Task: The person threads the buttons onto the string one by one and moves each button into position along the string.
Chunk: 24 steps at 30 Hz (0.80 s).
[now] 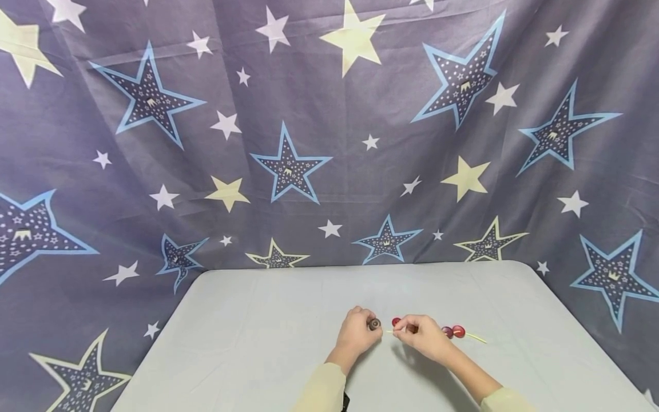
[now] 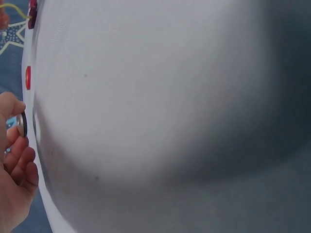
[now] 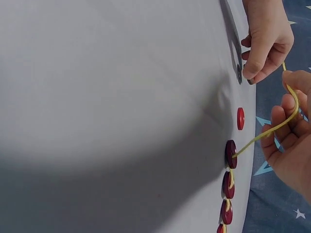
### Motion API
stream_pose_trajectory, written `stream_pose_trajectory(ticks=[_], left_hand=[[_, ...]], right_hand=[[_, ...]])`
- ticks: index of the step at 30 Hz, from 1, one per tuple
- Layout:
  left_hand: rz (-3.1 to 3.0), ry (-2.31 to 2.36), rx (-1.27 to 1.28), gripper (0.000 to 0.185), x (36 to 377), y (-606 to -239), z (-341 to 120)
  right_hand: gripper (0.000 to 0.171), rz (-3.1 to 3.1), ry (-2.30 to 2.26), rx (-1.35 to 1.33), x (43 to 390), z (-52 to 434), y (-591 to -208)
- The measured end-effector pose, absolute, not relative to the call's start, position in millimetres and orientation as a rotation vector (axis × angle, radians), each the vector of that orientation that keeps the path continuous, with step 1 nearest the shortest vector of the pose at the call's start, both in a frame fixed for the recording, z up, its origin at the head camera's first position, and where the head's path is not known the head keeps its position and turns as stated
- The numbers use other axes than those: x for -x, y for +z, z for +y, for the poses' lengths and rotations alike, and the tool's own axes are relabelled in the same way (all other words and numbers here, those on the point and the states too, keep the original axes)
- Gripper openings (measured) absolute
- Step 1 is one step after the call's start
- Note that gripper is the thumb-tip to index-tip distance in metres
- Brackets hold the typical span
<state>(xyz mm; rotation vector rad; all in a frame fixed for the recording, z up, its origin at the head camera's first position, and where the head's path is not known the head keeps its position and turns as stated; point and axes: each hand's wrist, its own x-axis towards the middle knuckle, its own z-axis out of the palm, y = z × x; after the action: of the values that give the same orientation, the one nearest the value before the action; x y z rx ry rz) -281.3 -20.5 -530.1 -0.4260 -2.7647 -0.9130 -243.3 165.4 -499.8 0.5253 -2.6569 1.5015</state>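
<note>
My left hand (image 1: 355,333) pinches a dark brown round button (image 1: 376,324) between thumb and fingers, just above the table. To its right, my right hand (image 1: 424,339) pinches a yellow cord (image 3: 272,129) near one end, which points toward the button. From the right hand the cord runs down through several dark red buttons (image 3: 231,154) strung in a row on the table. A loose red button (image 3: 240,119) lies between the hands and that row. Another dark button (image 3: 239,74) appears on the cloth beside the left hand in the right wrist view.
A pale grey cloth covers the table (image 1: 247,343). Behind it hangs a dark curtain (image 1: 329,143) with a star pattern. The cord's far tail (image 1: 476,338) lies on the table to the right of the strung buttons.
</note>
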Motion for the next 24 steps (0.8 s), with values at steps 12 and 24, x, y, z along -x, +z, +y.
stream_pose_trajectory(ticks=[12, 24], left_hand=[[-2.735, -0.998, 0.420, 0.017, 278.4, -521.4, -21.1], [-2.671, -1.121, 0.435, 0.019, 271.6, -520.1, -28.4]], right_hand=[[0.007, -2.689, 1.423, -0.490, 243.4, 169.7, -494.4], [0.008, -2.680, 1.419, -0.472, 242.6, 170.3, -492.2]])
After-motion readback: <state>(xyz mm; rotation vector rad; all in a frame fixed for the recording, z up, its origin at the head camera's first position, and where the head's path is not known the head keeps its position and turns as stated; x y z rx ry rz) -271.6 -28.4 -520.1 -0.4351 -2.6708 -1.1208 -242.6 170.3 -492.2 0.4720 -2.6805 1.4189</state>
